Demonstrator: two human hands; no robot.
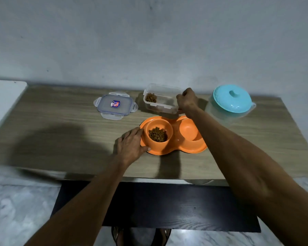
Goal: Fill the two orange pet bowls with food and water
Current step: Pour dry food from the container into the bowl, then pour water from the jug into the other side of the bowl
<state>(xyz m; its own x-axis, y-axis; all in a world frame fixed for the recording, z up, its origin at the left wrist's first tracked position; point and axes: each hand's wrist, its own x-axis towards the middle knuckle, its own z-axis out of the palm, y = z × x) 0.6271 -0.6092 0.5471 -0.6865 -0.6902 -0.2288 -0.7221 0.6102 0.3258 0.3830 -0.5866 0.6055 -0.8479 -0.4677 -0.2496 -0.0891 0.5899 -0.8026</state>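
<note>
Now the left hand (132, 145) lies flat, released, against the orange bowls (173, 137) mid-frame on the desk (60, 121); kibble (157, 134) fills the left bowl. Outstretched, the right hand (187, 102) clasps the tub (161, 98).

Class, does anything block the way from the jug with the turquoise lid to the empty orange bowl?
Yes: the right hand and its forearm lie between the jug and the empty orange bowl.

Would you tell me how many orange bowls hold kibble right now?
1. The left orange bowl, beside the left hand, holds kibble; the right orange bowl looks empty, though the right forearm hides part of it.
</note>
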